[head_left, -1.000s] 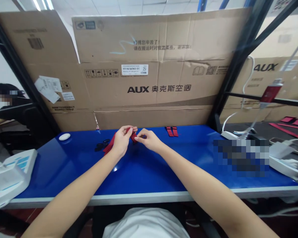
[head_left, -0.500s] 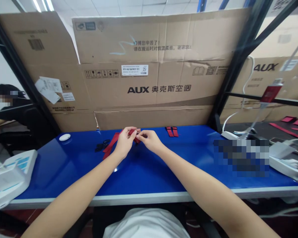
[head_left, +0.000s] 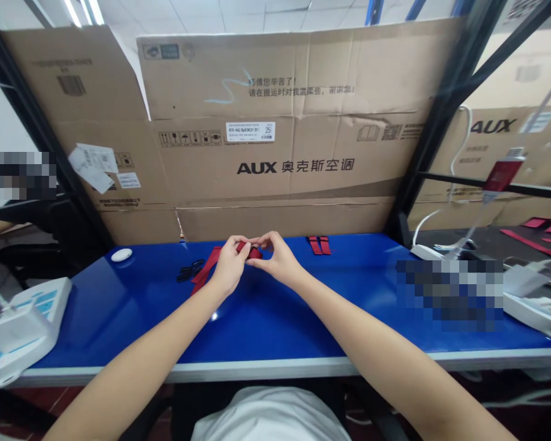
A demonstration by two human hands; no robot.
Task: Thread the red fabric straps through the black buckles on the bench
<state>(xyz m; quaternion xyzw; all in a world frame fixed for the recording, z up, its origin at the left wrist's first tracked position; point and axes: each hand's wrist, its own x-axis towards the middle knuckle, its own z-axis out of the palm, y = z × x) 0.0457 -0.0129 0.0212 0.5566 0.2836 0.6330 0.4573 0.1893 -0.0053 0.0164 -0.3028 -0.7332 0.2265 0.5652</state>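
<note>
My left hand [head_left: 230, 264] is closed on a red strap [head_left: 256, 252], pinching it between thumb and fingers above the blue table. My right hand [head_left: 279, 257] curls round the same strap from the right, thumb below and fingers above. A small dark piece shows at the strap between the hands, too small to name. Left of my left hand lie more red webbing [head_left: 205, 272] and several black plastic buckles [head_left: 190, 270]. Two short red straps with black parts [head_left: 319, 245] rest farther right, near the cardboard.
A cardboard sheet [head_left: 266, 184] stands along the back of the blue table [head_left: 275, 331]. A white round object [head_left: 121, 255] lies back left, and a white power strip [head_left: 32, 324] with plugs sits at the left edge. Cables and a pixelated patch are at right. Another person sits far left.
My right hand's fingers have spread from a tight pinch into a wider curl round the strap. More of the strap shows between the hands. My left hand keeps its hold.
</note>
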